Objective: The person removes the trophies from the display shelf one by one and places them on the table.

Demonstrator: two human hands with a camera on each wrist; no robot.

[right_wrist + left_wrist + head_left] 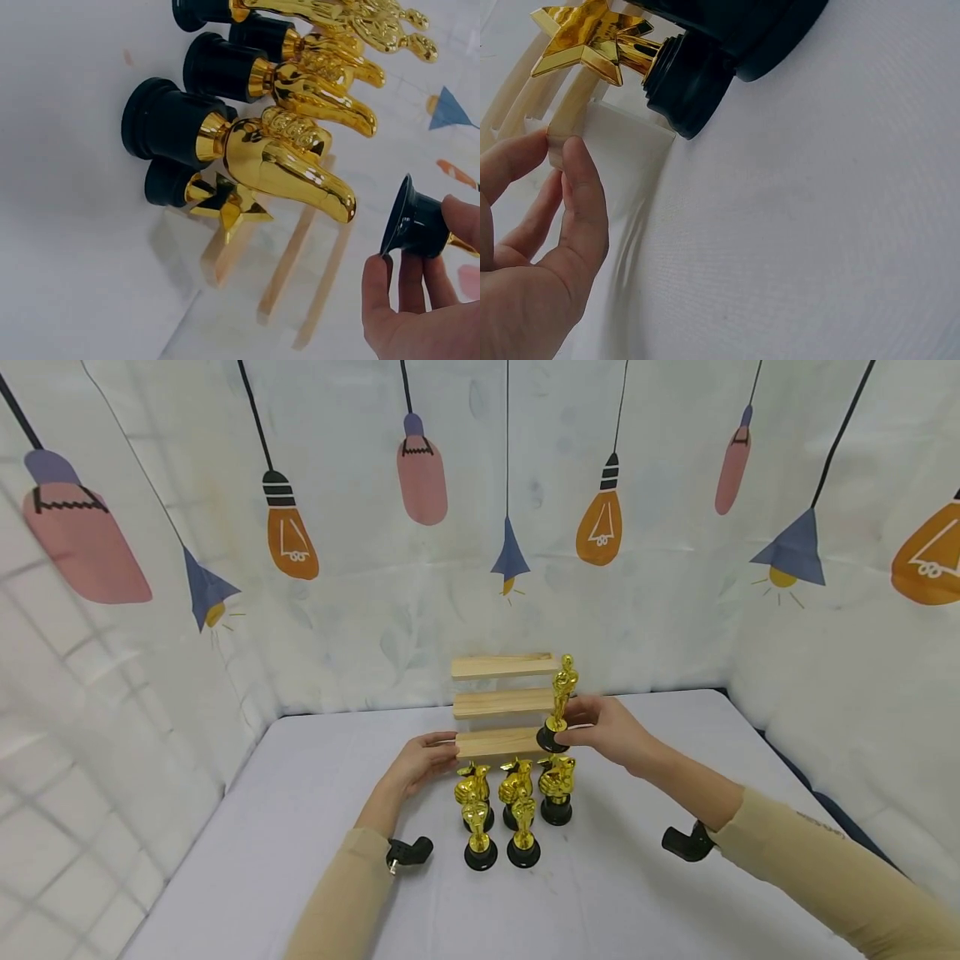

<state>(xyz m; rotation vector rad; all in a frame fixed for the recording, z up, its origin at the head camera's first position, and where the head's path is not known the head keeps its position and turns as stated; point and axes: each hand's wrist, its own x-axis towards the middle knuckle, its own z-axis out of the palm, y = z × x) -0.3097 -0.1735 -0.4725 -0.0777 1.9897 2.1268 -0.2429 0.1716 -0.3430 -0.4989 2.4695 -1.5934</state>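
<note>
From the head view, the right hand pinches a gold statuette by its black base at the wooden stepped shelf; it looks light, rigid, top-heavy. At the left wrist, left-hand fingers curl on the shelf's end. At the right wrist, five trophies crowd below.

trophies before stepped shelf

Bright, even light; soft shadows; warped edges.
</note>
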